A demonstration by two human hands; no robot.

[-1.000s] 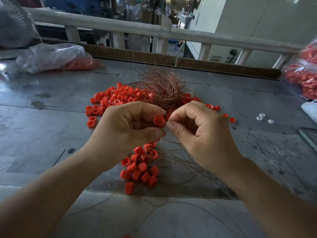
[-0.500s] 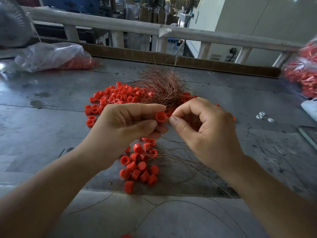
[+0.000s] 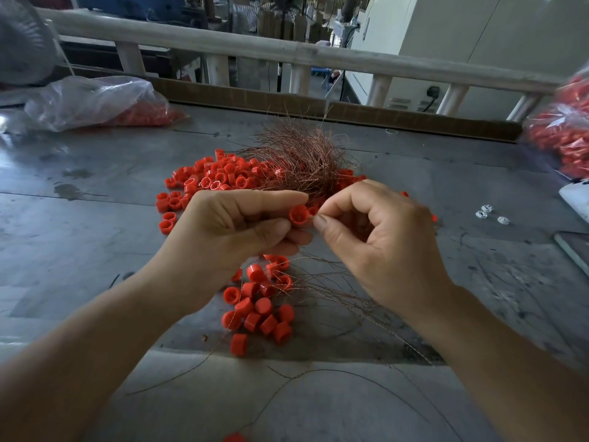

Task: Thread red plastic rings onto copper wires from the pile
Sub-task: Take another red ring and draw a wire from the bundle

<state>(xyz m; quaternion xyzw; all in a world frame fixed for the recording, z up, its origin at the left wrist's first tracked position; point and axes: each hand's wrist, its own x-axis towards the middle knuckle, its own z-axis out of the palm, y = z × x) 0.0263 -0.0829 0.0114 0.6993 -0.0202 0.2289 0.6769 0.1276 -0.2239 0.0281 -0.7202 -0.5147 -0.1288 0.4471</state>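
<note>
Grey tabletop (image 3: 95, 250) carried a ring pile (image 3: 216, 177) beside a wire tuft (image 3: 302, 161). Left hand (image 3: 229, 231) fingers pinched one ring (image 3: 299, 215). Right hand (image 3: 382, 244) fingers pinched a barely visible wire (image 3: 316, 214) just beside it.

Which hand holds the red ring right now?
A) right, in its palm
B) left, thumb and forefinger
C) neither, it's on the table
B: the left hand pinches the red ring between thumb and forefinger; the right hand pinches what looks like a copper wire at its opening.
</note>
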